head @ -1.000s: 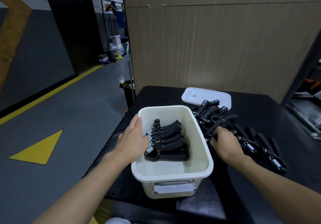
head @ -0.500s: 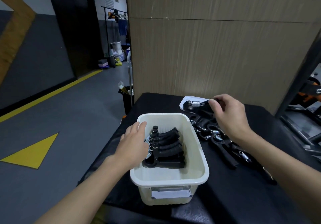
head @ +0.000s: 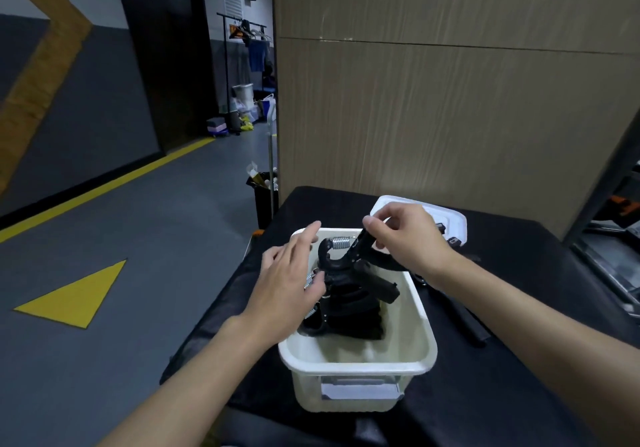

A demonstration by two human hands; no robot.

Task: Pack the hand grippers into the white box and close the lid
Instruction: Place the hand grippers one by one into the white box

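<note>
Right hand (head: 408, 238): grip clamped on one hand gripper (head: 337, 264), held over far end of white box (head: 356, 365). Left hand (head: 287, 287): grip apart, fingers spread above box's left rim. Stacked grippers (head: 349, 315) inside box. Lid (head: 455, 224) on counter (head: 467, 412) behind box.

Single head-worn view, looking forward and down, close over table (head: 519, 394)
</note>
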